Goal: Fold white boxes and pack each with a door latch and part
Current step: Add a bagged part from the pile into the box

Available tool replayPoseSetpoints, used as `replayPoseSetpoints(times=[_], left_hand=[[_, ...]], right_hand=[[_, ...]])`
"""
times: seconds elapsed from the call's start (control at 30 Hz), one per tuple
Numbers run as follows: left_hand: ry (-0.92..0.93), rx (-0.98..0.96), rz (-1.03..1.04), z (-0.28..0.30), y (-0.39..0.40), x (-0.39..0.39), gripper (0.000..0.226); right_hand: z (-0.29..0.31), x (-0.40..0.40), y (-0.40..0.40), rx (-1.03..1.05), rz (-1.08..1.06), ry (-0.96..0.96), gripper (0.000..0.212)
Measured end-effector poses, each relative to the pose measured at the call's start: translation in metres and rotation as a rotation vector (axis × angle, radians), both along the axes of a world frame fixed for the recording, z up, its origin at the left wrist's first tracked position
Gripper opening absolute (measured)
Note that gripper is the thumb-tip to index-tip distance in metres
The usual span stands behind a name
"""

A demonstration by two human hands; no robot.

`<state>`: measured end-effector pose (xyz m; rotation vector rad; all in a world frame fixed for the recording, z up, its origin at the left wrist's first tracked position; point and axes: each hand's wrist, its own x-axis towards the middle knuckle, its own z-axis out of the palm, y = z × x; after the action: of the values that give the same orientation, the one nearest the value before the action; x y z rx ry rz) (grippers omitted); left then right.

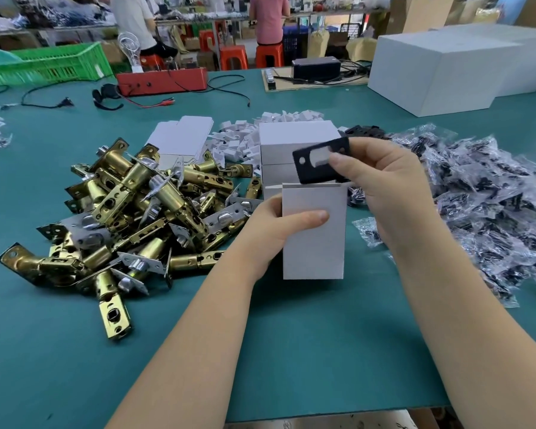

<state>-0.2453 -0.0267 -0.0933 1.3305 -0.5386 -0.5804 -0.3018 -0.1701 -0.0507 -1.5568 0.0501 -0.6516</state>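
Note:
My left hand grips a small white box held upright, its top flaps open. Just above that opening, my right hand pinches a black strike plate with a rectangular cutout, tilted over the box. A heap of brass door latches lies on the green table to the left. Flat white box blanks sit behind the heap. Two folded white boxes stand stacked behind the one I hold.
Clear bags of black parts are piled at the right. Small white cardboard inserts lie scattered behind. Large white cartons, a red tester box with cables and a green crate stand farther back. People sit at a far bench.

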Motion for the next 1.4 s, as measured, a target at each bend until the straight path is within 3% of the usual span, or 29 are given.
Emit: replayPoseSetpoints(times=[0.47,0.67,0.8,0.87,0.97,1.03,1.13,1.2,1.3,1.4], left_hand=[[0.074,0.003,-0.014,-0.003,0.0,0.003,0.014],[0.068,-0.002,-0.03,-0.003,-0.001,0.002,0.015],[0.037,0.005,-0.011,-0.005,-0.001,0.004,0.015],[0.02,0.007,0.0,-0.005,-0.001,0.004,0.022],[-0.003,0.006,-0.051,-0.006,0.001,0.004,0.036],[0.046,-0.007,-0.101,-0.007,0.002,0.006,0.035],[0.298,-0.168,-0.396,-0.003,0.008,0.011,0.03],[0.308,-0.197,-0.524,-0.006,0.012,0.013,0.041],[0.224,-0.092,-0.43,-0.012,0.012,0.011,0.037],[0.112,-0.109,-0.238,-0.011,0.008,0.008,0.032]], right_hand=[[0.001,-0.001,0.001,-0.157,0.074,0.183,0.022],[0.003,-0.005,-0.007,-0.608,-0.099,0.188,0.028],[0.003,-0.004,-0.007,-0.647,0.056,0.232,0.024],[0.002,-0.003,-0.006,-0.605,0.107,0.252,0.024],[0.004,-0.003,-0.008,-0.372,0.15,0.259,0.032],[0.005,-0.004,-0.009,-0.317,0.14,0.256,0.032],[0.005,-0.002,-0.006,-0.318,0.13,0.269,0.029],[0.002,-0.001,-0.003,-0.274,0.136,0.274,0.029],[-0.002,0.001,-0.002,-0.264,0.145,0.279,0.03],[-0.004,0.002,-0.006,-0.142,0.195,0.12,0.027]])
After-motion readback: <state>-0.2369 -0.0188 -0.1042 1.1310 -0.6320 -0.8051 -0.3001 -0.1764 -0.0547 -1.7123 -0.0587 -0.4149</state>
